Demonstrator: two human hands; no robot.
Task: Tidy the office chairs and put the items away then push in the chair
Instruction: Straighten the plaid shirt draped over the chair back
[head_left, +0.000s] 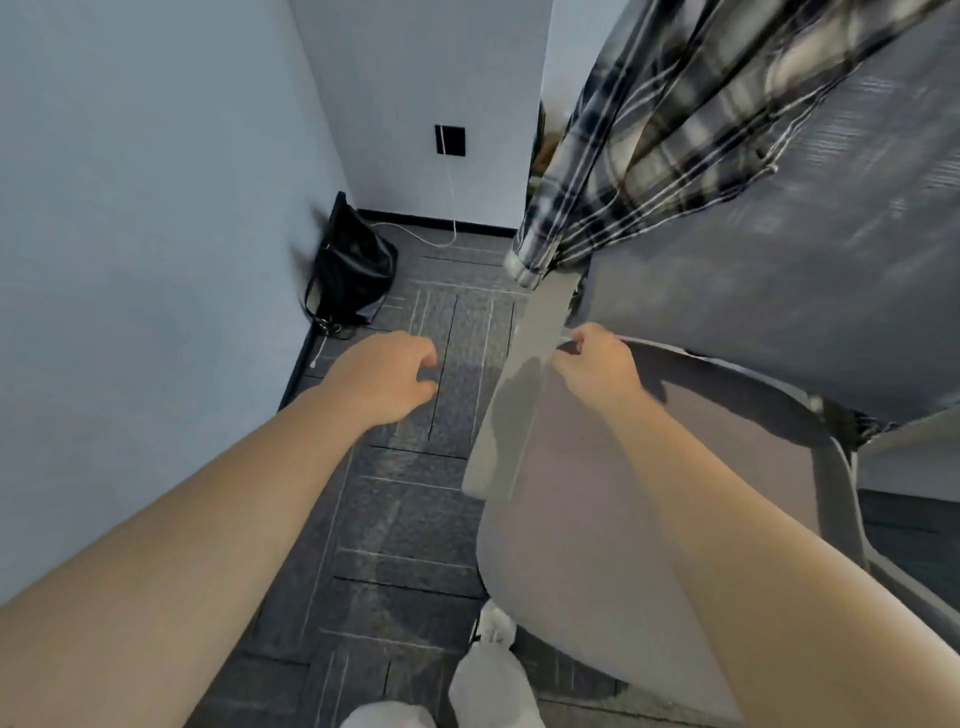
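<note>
A grey office chair (561, 519) fills the lower right, its mesh backrest facing me. My right hand (597, 364) is shut on the top edge of that backrest. A dark plaid shirt (649, 130) hangs down from the upper right, draped over a grey surface, its cuff ending just above the chair. My left hand (384, 374) hovers over the carpet to the left of the chair, fingers loosely curled and apart, holding nothing.
A black bag (353, 265) leans in the corner against the left wall. A white cable (447, 208) runs from a black wall socket (449, 140) to the floor. A grey desk panel (524, 384) stands beside the chair. Dark carpet tiles (405, 519) lie between wall and chair.
</note>
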